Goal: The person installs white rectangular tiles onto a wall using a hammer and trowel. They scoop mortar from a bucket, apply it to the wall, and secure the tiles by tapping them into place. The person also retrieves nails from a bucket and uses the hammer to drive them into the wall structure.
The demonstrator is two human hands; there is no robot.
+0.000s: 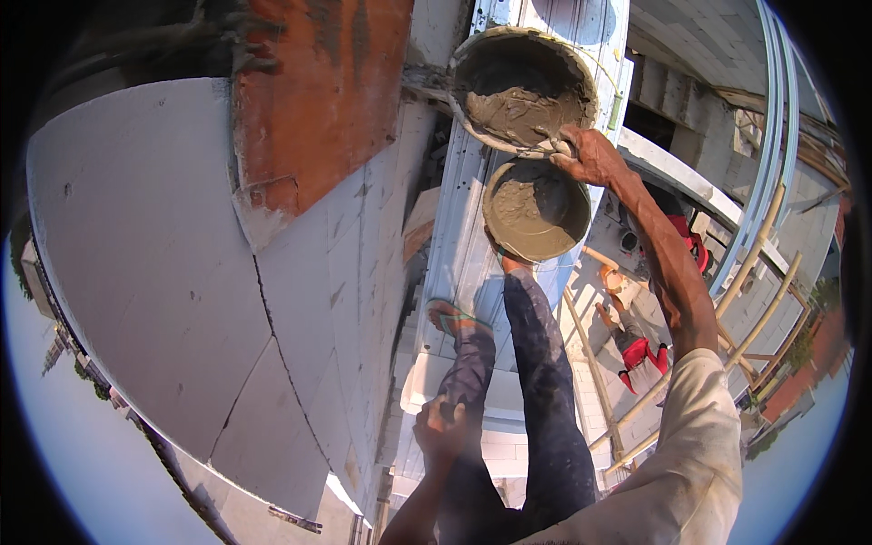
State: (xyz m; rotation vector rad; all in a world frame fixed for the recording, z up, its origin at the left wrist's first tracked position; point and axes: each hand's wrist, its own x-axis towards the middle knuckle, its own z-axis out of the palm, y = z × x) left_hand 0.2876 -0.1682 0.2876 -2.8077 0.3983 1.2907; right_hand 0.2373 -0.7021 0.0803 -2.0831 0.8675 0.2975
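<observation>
My right hand reaches forward, its fingers closed on the near rim of a large round bucket partly filled with wet grey-brown mortar. Just nearer, almost touching it, a smaller bucket also contains wet mortar. Both stand on a pale blue ribbed metal platform, with my feet close behind the smaller one. By my left knee, my left hand is held low with its fingers curled. A dark patch shows between those fingers, but whether it is an object or trouser cloth is unclear.
A light block wall with dark cracks rises at left, below an orange-brown panel. Down at the right, a person in red and grey is on a lower level. Bamboo poles and blue metal rails run along the right.
</observation>
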